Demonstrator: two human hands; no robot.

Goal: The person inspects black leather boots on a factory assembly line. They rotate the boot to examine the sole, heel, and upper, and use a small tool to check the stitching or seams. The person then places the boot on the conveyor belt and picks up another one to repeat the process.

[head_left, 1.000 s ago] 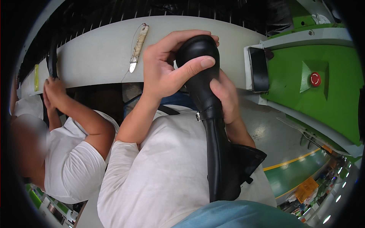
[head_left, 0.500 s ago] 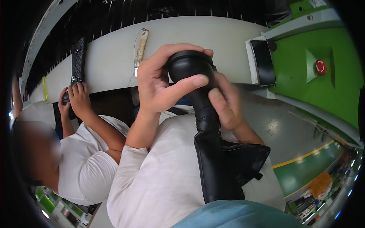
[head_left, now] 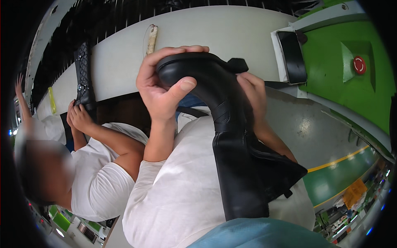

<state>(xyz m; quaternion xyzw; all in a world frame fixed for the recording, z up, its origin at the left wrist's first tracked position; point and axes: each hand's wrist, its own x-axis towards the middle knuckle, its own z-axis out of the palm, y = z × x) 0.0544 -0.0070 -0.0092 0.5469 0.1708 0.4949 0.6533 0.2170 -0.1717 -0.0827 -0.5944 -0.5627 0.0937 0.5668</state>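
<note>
A tall black boot lies along my front, its sole uppermost and its toe toward the left. My left hand is closed round the toe, with the thumb across the upper and the fingers over the sole. Behind the heel, my right hand grips the back of the boot; part of that hand is hidden by it. The shaft runs down over my white shirt, and its top flap hangs unzipped to the right. A knife-like tool with a wrapped handle lies on the pale bench, partly hidden by my left hand.
The pale bench curves across the far side. A phone rests at its right end, beside a green machine panel with a red stop button. To the left, a co-worker's hands hold a quilted black boot.
The boot has turned: its toe has swung left, and the sole's side and heel now show. My right hand has shifted up and right, to behind the heel.
</note>
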